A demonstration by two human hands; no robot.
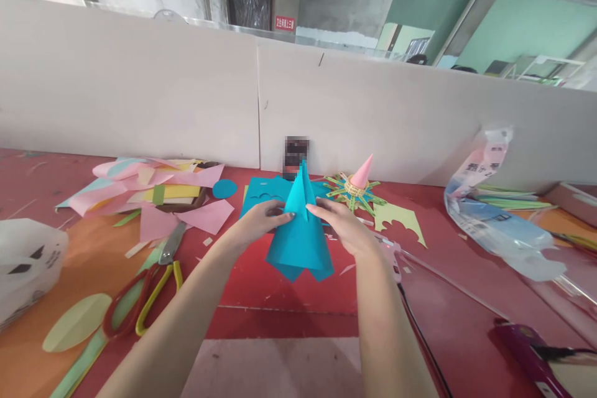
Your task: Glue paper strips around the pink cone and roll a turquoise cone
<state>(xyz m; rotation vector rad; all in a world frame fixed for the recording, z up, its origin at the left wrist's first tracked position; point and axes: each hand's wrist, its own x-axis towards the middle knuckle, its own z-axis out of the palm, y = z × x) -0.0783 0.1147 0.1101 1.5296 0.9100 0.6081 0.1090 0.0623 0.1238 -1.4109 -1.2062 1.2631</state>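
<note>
Between both hands a blue paper cone stands with its point up and its wide, uneven edge toward me. My left hand is closed on its left side, thumb on the front. On the right side my right hand grips it the same way. A seam or fold runs down from the tip. Behind the cone lies blue paper with scalloped cuts. To the right rests a pink paper cone on a round woven-looking band amid green and blue paper points.
Scissors and pink paper scraps lie left, beside a white plastic bag. A glue gun with a cord, a purple device and a clear plastic wrapper are right. A white partition stands behind.
</note>
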